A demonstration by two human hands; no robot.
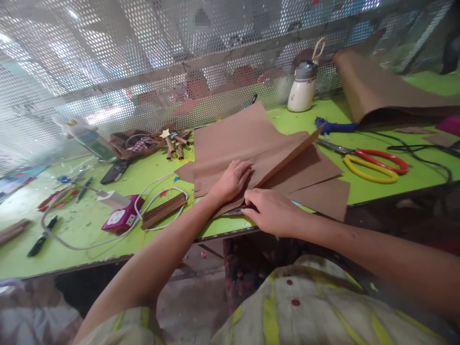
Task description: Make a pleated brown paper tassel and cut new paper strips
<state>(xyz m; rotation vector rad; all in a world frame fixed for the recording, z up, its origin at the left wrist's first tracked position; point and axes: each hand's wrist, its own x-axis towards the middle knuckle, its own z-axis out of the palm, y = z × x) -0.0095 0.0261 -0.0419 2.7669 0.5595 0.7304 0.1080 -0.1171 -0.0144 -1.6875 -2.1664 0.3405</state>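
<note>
Brown paper sheets (230,139) lie overlapping at the front of the bench, with one flap on the right lifted off the sheets under it. My left hand (232,179) rests flat on the top sheet, fingers stretched out. Close to its right, at the near edge of the paper, my right hand (268,211) is closed. A narrow dark object shows partly at its fingertips; the fingers hide the rest, so its kind is unclear. To the right of the paper lie scissors (373,163) with one red and one yellow handle.
The green bench (118,251) also bears a purple power adapter (124,215) with a white cable, a stack of brown strips (163,211), a phone (115,171), a pen (42,237) and a white bottle (302,88). More brown paper (388,91) curls at the back right.
</note>
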